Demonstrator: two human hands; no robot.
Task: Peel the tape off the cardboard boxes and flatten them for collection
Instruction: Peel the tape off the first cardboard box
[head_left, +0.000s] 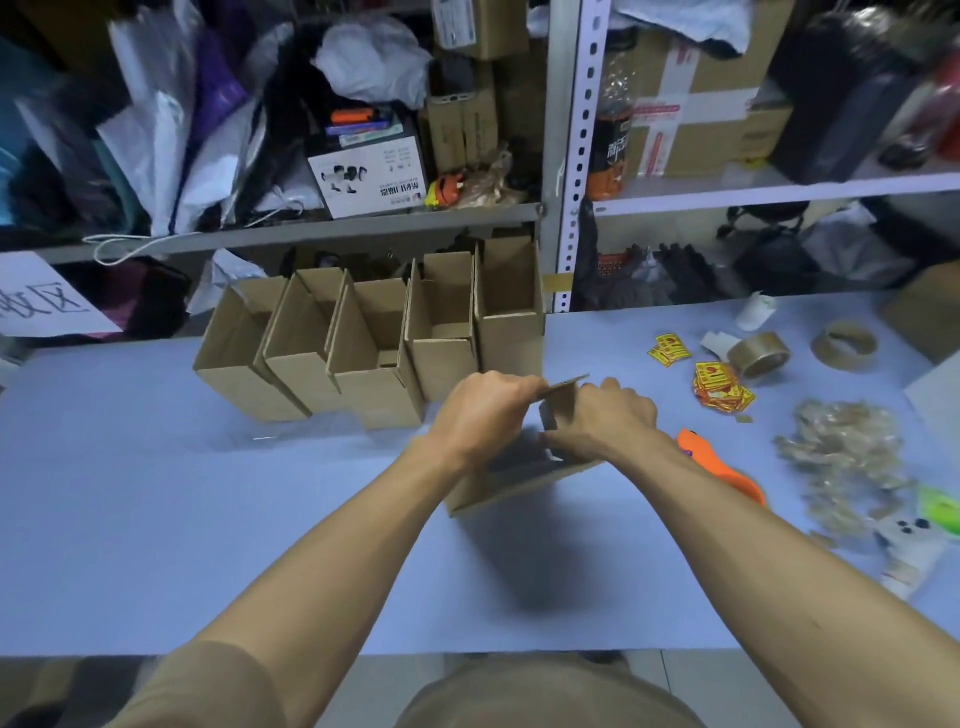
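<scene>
Head view: gripping a small cardboard box at mid-table, in front of a row of open boxes

Left hand pinching a raised flap, right hand clasping the box's top edge; probably light, stiff yet creasable, best taken at flap edges; hiding any tape behind hands, blurring detail

White paper sign at left shows "区".
</scene>
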